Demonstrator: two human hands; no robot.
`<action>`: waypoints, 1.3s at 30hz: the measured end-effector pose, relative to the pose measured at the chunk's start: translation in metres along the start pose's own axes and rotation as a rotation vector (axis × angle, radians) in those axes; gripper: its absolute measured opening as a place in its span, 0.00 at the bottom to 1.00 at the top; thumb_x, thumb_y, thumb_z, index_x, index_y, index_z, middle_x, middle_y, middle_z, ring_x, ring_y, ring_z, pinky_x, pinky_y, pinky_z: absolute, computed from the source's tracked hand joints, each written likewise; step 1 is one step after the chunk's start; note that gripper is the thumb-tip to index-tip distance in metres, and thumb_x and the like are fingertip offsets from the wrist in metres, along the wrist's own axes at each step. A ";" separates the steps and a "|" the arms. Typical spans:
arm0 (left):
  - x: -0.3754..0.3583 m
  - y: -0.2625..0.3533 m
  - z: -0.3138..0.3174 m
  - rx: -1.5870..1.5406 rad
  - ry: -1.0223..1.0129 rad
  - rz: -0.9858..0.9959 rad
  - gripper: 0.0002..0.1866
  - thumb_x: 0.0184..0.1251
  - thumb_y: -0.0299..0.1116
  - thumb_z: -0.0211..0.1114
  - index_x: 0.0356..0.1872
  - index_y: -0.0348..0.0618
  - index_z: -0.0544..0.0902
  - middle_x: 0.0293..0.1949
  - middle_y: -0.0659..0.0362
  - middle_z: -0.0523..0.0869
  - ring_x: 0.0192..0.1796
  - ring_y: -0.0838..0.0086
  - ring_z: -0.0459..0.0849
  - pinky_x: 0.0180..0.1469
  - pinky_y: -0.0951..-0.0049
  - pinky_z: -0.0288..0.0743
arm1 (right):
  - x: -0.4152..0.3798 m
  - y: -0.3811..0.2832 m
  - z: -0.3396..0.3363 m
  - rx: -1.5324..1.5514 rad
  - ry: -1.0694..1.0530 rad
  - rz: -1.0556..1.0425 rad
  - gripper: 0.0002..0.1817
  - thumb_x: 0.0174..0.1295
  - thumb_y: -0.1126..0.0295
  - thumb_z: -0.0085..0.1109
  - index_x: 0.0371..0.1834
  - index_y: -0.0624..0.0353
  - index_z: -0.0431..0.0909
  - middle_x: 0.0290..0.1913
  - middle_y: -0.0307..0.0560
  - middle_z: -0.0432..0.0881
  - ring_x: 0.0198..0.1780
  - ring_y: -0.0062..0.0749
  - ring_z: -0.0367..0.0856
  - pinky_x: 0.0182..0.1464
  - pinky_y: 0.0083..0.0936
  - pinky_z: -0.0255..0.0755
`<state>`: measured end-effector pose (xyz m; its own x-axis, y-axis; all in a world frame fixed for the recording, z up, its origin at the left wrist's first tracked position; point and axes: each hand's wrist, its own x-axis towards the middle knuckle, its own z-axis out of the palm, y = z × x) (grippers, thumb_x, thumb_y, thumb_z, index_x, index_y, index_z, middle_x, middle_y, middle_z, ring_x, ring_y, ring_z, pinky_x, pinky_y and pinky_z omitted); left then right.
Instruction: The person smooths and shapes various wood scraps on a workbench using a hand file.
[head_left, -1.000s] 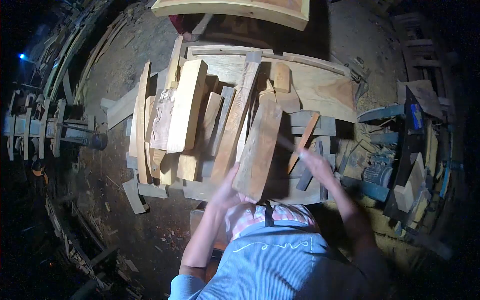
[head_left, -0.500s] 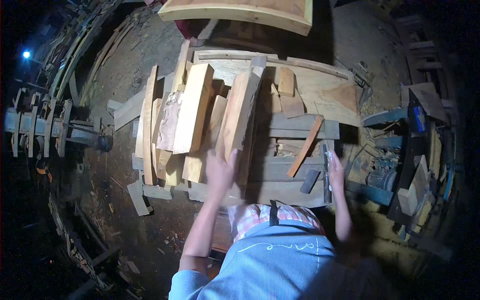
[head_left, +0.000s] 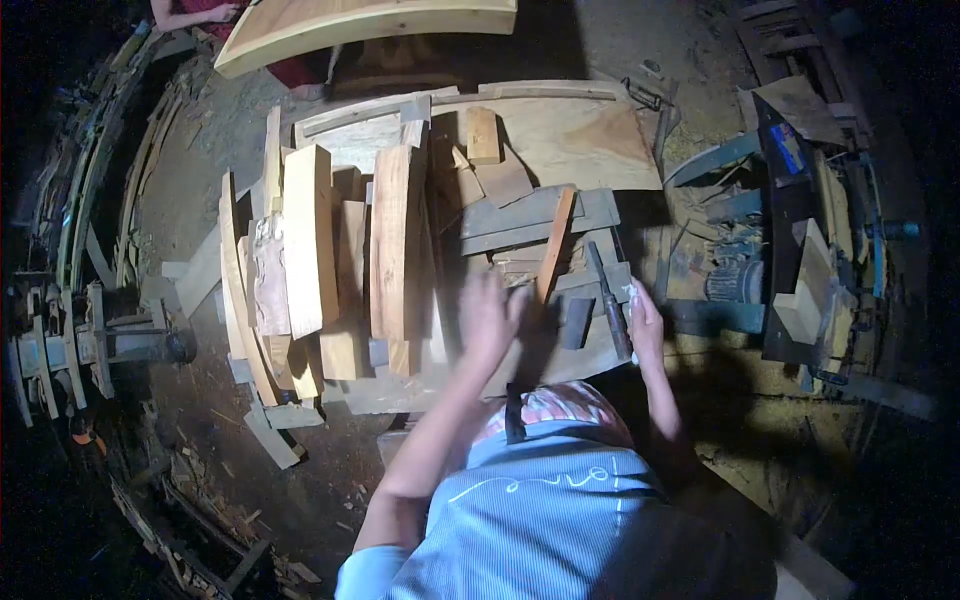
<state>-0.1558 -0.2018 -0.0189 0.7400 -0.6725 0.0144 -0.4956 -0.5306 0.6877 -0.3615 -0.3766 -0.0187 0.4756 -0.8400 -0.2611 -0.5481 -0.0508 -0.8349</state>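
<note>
My left hand [head_left: 490,318] is blurred, fingers apart and holding nothing. It hovers over the grey bench boards [head_left: 520,215], just right of a long curved plank [head_left: 393,250] set on edge in the wood stack. My right hand [head_left: 645,330] sits at the bench's right edge with curled fingers, against a long dark tool [head_left: 607,300] lying there. Something small and white shows at its fingertips. I cannot tell whether it grips the tool. A thin reddish strip [head_left: 553,245] lies between my hands.
Pale blocks and planks [head_left: 305,240] are piled on the bench's left half, and a broad board [head_left: 570,135] lies at the back. A motor and metal frame [head_left: 740,280] stand to the right. Scrap wood covers the floor on the left [head_left: 270,430]. Another person's arm [head_left: 190,15] shows at the top left.
My left hand tipped the long plank up onto its edge against the stack, let it go and moved right. My right hand dropped to the bench edge beside the tool. The view swung left.
</note>
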 end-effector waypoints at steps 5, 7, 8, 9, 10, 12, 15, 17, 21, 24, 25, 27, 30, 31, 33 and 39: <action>0.026 0.004 0.091 0.072 -0.280 -0.022 0.32 0.62 0.44 0.57 0.62 0.37 0.58 0.50 0.36 0.73 0.54 0.43 0.70 0.56 0.52 0.65 | -0.013 -0.009 0.004 0.033 -0.036 0.027 0.19 0.67 0.68 0.40 0.60 0.57 0.68 0.55 0.50 0.75 0.56 0.27 0.71 0.57 0.21 0.61; 0.033 -0.013 0.120 0.092 -0.317 -0.007 0.29 0.62 0.42 0.56 0.58 0.33 0.63 0.45 0.37 0.76 0.49 0.47 0.74 0.50 0.55 0.69 | -0.015 -0.005 0.004 -0.072 -0.001 -0.167 0.18 0.67 0.67 0.42 0.59 0.57 0.68 0.47 0.47 0.78 0.47 0.26 0.75 0.48 0.21 0.66; 0.038 -0.008 0.113 0.086 -0.307 -0.002 0.29 0.62 0.42 0.56 0.58 0.33 0.63 0.45 0.37 0.76 0.49 0.47 0.74 0.50 0.55 0.69 | -0.018 -0.020 0.008 -0.154 0.042 -0.340 0.19 0.67 0.66 0.43 0.59 0.57 0.69 0.39 0.44 0.80 0.37 0.24 0.77 0.39 0.20 0.70; 0.042 -0.005 0.105 -0.174 -0.306 -0.095 0.27 0.62 0.41 0.55 0.56 0.32 0.65 0.43 0.37 0.77 0.46 0.48 0.76 0.48 0.55 0.70 | -0.027 -0.037 0.002 -0.149 -0.042 -0.142 0.18 0.66 0.68 0.43 0.58 0.57 0.69 0.49 0.51 0.79 0.50 0.28 0.76 0.52 0.23 0.67; 0.044 0.000 0.092 -0.429 -0.302 -0.190 0.25 0.62 0.41 0.54 0.54 0.31 0.67 0.42 0.36 0.77 0.44 0.48 0.77 0.47 0.56 0.71 | -0.031 -0.042 0.003 -0.145 -0.044 -0.149 0.18 0.66 0.68 0.43 0.58 0.57 0.69 0.49 0.51 0.79 0.50 0.28 0.76 0.52 0.23 0.67; 0.049 -0.013 0.091 -0.606 -0.315 -0.287 0.25 0.67 0.49 0.49 0.52 0.35 0.72 0.29 0.53 0.80 0.29 0.70 0.78 0.32 0.72 0.72 | -0.036 -0.047 0.009 -0.170 -0.072 -0.187 0.18 0.65 0.68 0.44 0.58 0.55 0.69 0.48 0.51 0.79 0.48 0.27 0.77 0.50 0.23 0.68; 0.045 0.013 0.012 -1.158 -0.287 -0.627 0.23 0.68 0.53 0.45 0.35 0.43 0.76 0.26 0.61 0.78 0.25 0.76 0.75 0.27 0.74 0.70 | -0.044 -0.084 0.013 -0.135 -0.211 -0.283 0.18 0.64 0.73 0.47 0.57 0.58 0.69 0.53 0.54 0.76 0.55 0.34 0.75 0.53 0.24 0.68; 0.042 0.034 -0.043 -1.322 -0.258 -0.748 0.22 0.68 0.53 0.47 0.38 0.43 0.77 0.27 0.61 0.79 0.25 0.77 0.76 0.27 0.74 0.72 | -0.046 -0.095 0.021 -0.121 -0.301 -0.488 0.18 0.62 0.74 0.50 0.56 0.59 0.70 0.53 0.53 0.76 0.52 0.37 0.78 0.50 0.25 0.71; 0.035 0.014 -0.082 -1.515 -0.117 -0.662 0.22 0.68 0.48 0.50 0.57 0.49 0.72 0.34 0.65 0.80 0.29 0.80 0.78 0.28 0.78 0.75 | -0.051 -0.133 0.026 -0.238 -0.461 -0.611 0.17 0.59 0.75 0.51 0.53 0.58 0.73 0.43 0.52 0.80 0.44 0.40 0.80 0.44 0.28 0.73; 0.031 -0.017 -0.093 -1.562 -0.031 -0.673 0.23 0.69 0.47 0.50 0.59 0.46 0.71 0.40 0.67 0.81 0.34 0.84 0.78 0.33 0.84 0.74 | -0.049 -0.139 0.034 -0.394 -0.619 -0.617 0.17 0.59 0.74 0.52 0.53 0.55 0.73 0.35 0.51 0.78 0.36 0.40 0.80 0.38 0.29 0.73; 0.028 -0.020 -0.103 -1.546 0.003 -0.692 0.23 0.68 0.47 0.50 0.59 0.46 0.71 0.41 0.67 0.81 0.35 0.84 0.78 0.33 0.84 0.74 | -0.049 -0.139 0.038 -0.411 -0.639 -0.630 0.17 0.59 0.74 0.52 0.53 0.54 0.73 0.33 0.51 0.77 0.34 0.40 0.79 0.37 0.29 0.72; 0.022 -0.029 -0.109 -1.558 0.042 -0.665 0.23 0.67 0.47 0.52 0.59 0.45 0.71 0.40 0.66 0.81 0.35 0.84 0.79 0.32 0.83 0.76 | -0.047 -0.139 0.044 -0.436 -0.685 -0.653 0.17 0.59 0.74 0.52 0.53 0.53 0.74 0.31 0.51 0.76 0.33 0.40 0.78 0.35 0.30 0.72; 0.013 -0.040 -0.109 -1.639 0.007 -0.678 0.23 0.68 0.45 0.52 0.61 0.49 0.69 0.49 0.65 0.77 0.47 0.79 0.75 0.50 0.80 0.69 | -0.041 -0.140 0.050 -0.475 -0.749 -0.713 0.17 0.59 0.74 0.52 0.53 0.53 0.74 0.32 0.50 0.76 0.33 0.42 0.78 0.35 0.29 0.72; 0.011 -0.041 -0.109 -1.647 0.022 -0.678 0.23 0.68 0.45 0.52 0.61 0.49 0.69 0.49 0.65 0.77 0.47 0.79 0.75 0.50 0.80 0.69 | -0.039 -0.141 0.052 -0.507 -0.755 -0.713 0.17 0.59 0.74 0.52 0.53 0.53 0.74 0.33 0.51 0.77 0.34 0.42 0.78 0.36 0.29 0.72; 0.009 -0.041 -0.111 -1.620 0.027 -0.707 0.22 0.68 0.44 0.51 0.61 0.49 0.69 0.45 0.64 0.79 0.41 0.79 0.77 0.43 0.79 0.73 | -0.032 -0.142 0.055 -0.544 -0.760 -0.716 0.17 0.59 0.74 0.51 0.53 0.53 0.74 0.34 0.52 0.77 0.35 0.43 0.79 0.37 0.30 0.72; 0.003 -0.034 -0.117 -1.529 -0.092 -0.702 0.20 0.70 0.44 0.47 0.59 0.50 0.70 0.33 0.65 0.79 0.28 0.80 0.77 0.26 0.79 0.74 | 0.002 -0.139 0.062 -0.369 -0.449 -0.755 0.18 0.59 0.74 0.53 0.54 0.50 0.74 0.38 0.53 0.79 0.35 0.42 0.80 0.36 0.30 0.73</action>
<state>-0.0833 -0.1249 0.0425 0.5560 -0.5953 -0.5801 0.8004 0.1954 0.5667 -0.2417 -0.3377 0.0668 0.9706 -0.2336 0.0588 -0.1340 -0.7266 -0.6738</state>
